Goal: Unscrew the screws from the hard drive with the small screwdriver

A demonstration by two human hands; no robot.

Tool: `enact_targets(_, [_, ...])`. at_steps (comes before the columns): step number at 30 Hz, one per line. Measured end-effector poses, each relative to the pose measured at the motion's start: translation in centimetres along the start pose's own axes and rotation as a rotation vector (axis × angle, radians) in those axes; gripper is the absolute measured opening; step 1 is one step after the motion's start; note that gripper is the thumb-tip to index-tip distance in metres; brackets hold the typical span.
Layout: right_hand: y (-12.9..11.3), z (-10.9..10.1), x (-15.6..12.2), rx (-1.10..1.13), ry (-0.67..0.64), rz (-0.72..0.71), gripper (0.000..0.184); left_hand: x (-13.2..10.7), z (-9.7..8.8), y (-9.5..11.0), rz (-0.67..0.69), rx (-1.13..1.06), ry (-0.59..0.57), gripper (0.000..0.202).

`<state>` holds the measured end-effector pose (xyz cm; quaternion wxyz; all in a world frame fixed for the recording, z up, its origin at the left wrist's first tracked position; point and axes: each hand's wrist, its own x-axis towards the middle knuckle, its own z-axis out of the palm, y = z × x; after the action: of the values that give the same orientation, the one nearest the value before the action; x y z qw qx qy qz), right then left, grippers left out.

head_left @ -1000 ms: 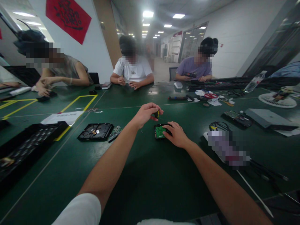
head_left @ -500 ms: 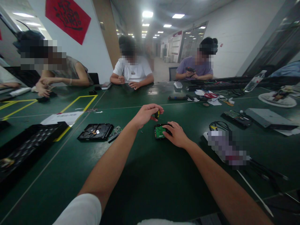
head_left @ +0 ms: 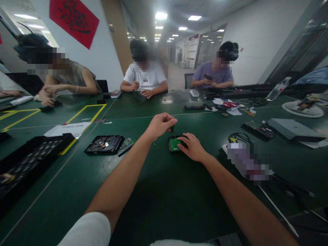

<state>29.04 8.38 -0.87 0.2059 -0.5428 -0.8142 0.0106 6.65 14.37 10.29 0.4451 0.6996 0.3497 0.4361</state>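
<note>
Above the far-left corner of a hard drive (head_left: 174,143), my left hand (head_left: 161,125) pinches a short dark screwdriver (head_left: 172,129) upright, its handle mostly covered by the fingers. I cannot make out whether its tip touches the drive. The drive lies on the table with its green circuit board facing up. My right hand (head_left: 192,147) grips it from the right, fingers over the board and its right edge. Tiny screws (head_left: 154,144) lie just left of the drive. Further left are another hard drive (head_left: 104,145), black, and a loose circuit board (head_left: 126,145).
A long black metal housing (head_left: 36,153) fills the left of the green table (head_left: 164,198). At right are a cable bundle (head_left: 239,138), another drive (head_left: 258,130), a grey box (head_left: 294,129) and a bottle (head_left: 278,89). Several people sit across the table.
My left fingers have turned and closed around the screwdriver, hiding its yellow part. My right hand and the hard drive stay put. Across the table, one person raises a tool slightly.
</note>
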Motion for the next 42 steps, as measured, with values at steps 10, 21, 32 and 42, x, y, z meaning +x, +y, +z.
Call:
enact_targets(10, [0.0,-0.1,0.0,0.008,-0.008,0.01,0.044,0.1,-0.7,0.1,0.02,0.03,-0.065,0.028])
enact_targets(21, [-0.2,-0.1,0.0,0.007,-0.011,0.017,0.044,-0.2,-0.4,0.8,0.114,0.372,-0.016,0.025])
enact_targets(32, [-0.5,-0.5,0.0,0.031,-0.04,0.044,0.044,-0.7,0.4,1.8,0.17,0.885,0.149,0.024])
enact_targets(42, [-0.4,-0.4,-0.1,0.028,-0.034,0.041,0.045,-0.9,1.3,1.7,0.075,1.123,0.143,0.036])
